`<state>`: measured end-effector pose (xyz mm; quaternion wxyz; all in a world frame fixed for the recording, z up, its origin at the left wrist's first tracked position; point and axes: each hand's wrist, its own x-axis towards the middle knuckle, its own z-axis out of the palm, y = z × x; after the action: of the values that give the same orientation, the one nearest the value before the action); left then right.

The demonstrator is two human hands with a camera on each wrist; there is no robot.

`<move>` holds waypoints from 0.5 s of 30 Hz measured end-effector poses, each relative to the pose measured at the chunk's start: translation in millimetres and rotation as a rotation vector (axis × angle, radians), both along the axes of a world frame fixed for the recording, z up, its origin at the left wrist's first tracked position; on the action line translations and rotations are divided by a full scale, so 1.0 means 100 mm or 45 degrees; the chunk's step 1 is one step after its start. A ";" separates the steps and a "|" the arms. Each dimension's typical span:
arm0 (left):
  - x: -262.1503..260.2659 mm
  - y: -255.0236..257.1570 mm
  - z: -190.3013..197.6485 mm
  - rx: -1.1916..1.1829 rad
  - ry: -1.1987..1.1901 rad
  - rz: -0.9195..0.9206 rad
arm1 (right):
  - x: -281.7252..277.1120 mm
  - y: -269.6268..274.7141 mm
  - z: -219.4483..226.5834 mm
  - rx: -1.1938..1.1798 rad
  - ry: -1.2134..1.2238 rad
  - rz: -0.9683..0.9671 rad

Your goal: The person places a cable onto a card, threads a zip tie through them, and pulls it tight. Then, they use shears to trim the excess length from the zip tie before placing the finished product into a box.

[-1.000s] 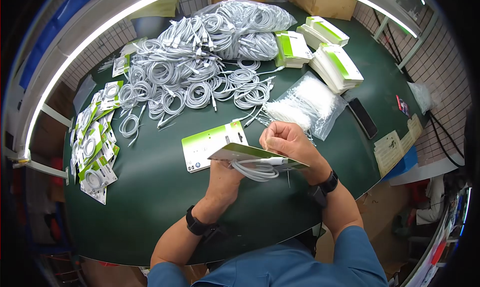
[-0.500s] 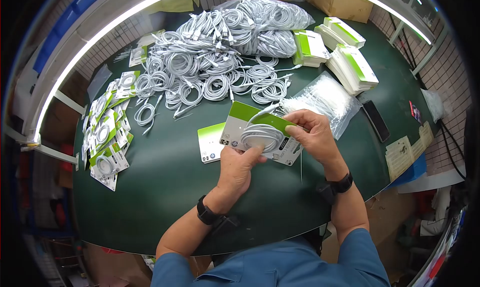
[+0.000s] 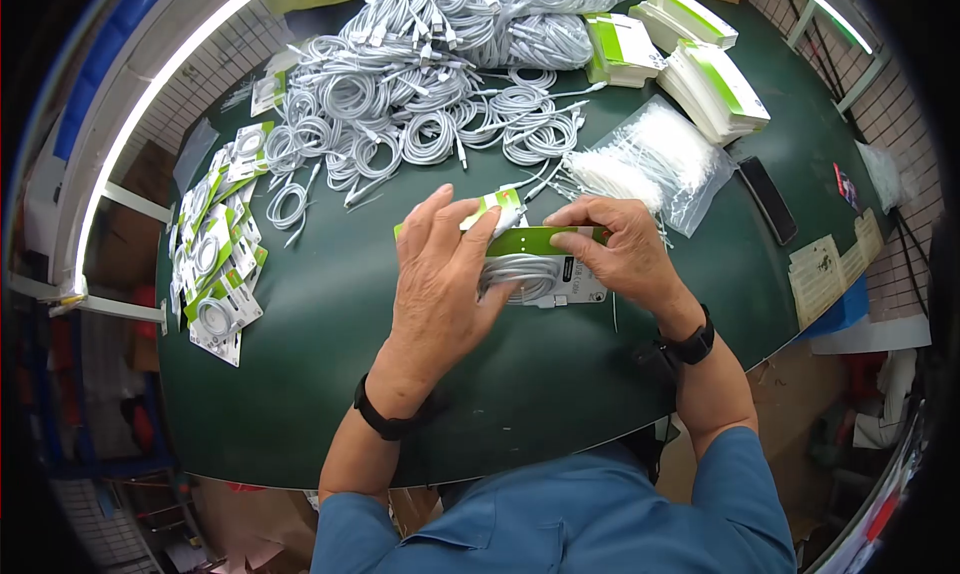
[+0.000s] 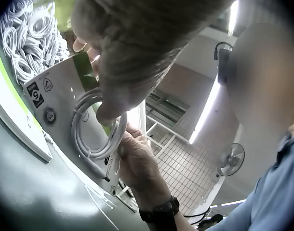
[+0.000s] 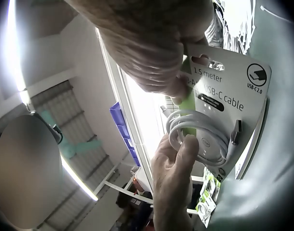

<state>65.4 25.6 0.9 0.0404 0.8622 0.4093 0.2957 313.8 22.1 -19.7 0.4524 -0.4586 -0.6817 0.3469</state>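
Note:
A white-and-green packaging card (image 3: 585, 286), printed "USB-C cable" in the right wrist view, is held tilted above the table. Against its front lies a coiled white USB cable (image 3: 522, 274), one plug at the card's lower part. My left hand (image 3: 435, 284) has its thumb pressed on the coil (image 5: 212, 130) and its fingers reaching over the green top edge, near the cable's other end (image 3: 510, 217). With thumb and fingers, my right hand (image 3: 635, 259) pinches the card's upper right part. A thin white zip tie (image 3: 615, 312) hangs below the card.
Behind is a large heap of coiled cables (image 3: 400, 94). Cards with cables (image 3: 215, 254) are piled at left. Card stacks (image 3: 712, 92), a bag of zip ties (image 3: 650, 164) and a phone (image 3: 767, 200) lie at right. More cards (image 3: 490, 209) lie behind the held one.
The card, first seen nearly edge-on, turned to show its front and is now tilted again. My left hand has moved from its lower left edge up to the coil and top edge.

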 end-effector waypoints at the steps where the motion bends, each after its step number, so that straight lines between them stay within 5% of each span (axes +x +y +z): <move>1: -0.01 0.01 -0.06 -0.014 0.024 -0.034 | -0.01 0.01 -0.02 0.013 -0.024 0.018; 8: 0.04 0.01 -0.20 -0.017 0.041 -0.115 | -0.08 0.02 -0.11 0.187 -0.033 0.052; 15: 0.10 -0.04 -0.30 0.031 0.013 -0.115 | -0.09 0.04 -0.09 0.618 -0.478 0.079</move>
<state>75.0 21.7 -28.6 0.0412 0.8817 0.3667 0.2942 304.6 25.8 -29.1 0.4041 -0.3723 -0.8299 0.0967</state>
